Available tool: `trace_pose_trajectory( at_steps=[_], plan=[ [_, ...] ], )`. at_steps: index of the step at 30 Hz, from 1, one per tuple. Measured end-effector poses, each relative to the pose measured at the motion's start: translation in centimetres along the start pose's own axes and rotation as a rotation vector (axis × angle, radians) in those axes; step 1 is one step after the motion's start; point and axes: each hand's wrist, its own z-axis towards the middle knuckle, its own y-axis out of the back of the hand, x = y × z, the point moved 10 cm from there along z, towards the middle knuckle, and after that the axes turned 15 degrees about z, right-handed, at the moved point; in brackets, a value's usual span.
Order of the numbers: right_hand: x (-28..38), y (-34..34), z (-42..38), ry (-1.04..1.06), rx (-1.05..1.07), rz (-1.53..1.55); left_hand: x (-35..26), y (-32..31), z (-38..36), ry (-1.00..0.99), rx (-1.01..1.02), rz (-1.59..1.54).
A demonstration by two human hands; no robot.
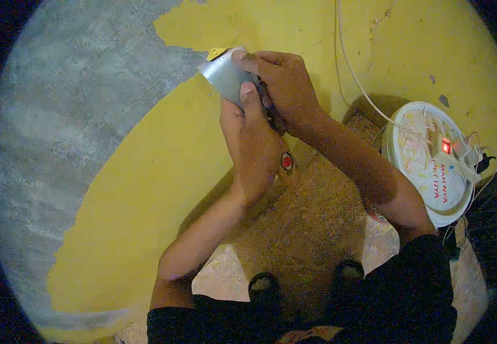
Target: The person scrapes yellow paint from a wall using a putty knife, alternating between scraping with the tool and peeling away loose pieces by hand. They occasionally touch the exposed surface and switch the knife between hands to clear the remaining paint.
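Fingers of the left hand (255, 146) and right hand (287, 86) clamp a metal blade (224, 73) — smooth, silvery, brightly glinting — with yellow at its far edge.

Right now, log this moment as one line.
left hand: gripping scraper; right hand: gripping scraper; wall: part yellow, part grey; power strip: on bucket lid, glowing red

Yellow wall paint (139, 189), mottled grey bare patch (70, 97) with ragged yellow edges, plain silver metal blade (224, 74) with white sheen, white bucket lid (423, 123), red lettering, yellowish flecks, red-lit switch (446, 147), white cable (352, 64), black sleeve (412, 269).
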Motion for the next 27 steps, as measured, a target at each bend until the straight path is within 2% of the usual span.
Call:
trace_pose_trajectory(
  at_steps=[2,5,7,8,11,13,14,16,19,23,26,27],
  plan=[
    [-0.3,0.2,0.0,-0.011,0.008,0.016,0.1,-0.2,-0.1,0.017,0.017,-0.031],
    [0.4,0.5,0.3,0.094,0.038,0.059,0.4,-0.8,0.0,0.039,0.074,-0.058],
    [1.3,0.2,0.2,0.141,0.075,-0.130,0.5,-1.1,0.0,0.065,0.064,-0.129],
    [1.2,0.2,0.4,0.141,0.075,-0.130,0.7,-1.4,0.1,0.065,0.064,-0.130],
    [1.1,0.6,0.7,0.108,0.028,-0.007,1.1,-1.0,0.2,0.069,-0.011,-0.174],
    [0.3,0.7,0.2,-0.093,0.030,-0.066,0.5,-1.5,-0.4,0.076,0.060,-0.139],
    [0.2,0.9,0.3,-0.089,0.021,-0.066,0.5,-1.6,-0.5,0.077,0.070,-0.140],
    [1.2,1.6,0.9,0.080,-0.023,-0.099,1.3,-2.1,-0.8,0.118,0.084,-0.134],
    [1.0,2.2,1.4,0.123,0.005,-0.118,2.0,-3.1,-0.6,0.116,0.089,-0.215],
    [0.6,2.3,1.9,0.077,0.038,-0.101,2.6,-3.4,-0.1,0.143,0.081,-0.251],
    [-0.5,2.6,2.2,0.006,0.042,-0.019,2.7,-3.5,-0.1,0.139,0.084,-0.154],
    [0.2,2.4,2.3,0.081,0.073,-0.163,2.6,-3.5,0.0,0.115,0.080,-0.143]
  ],
)
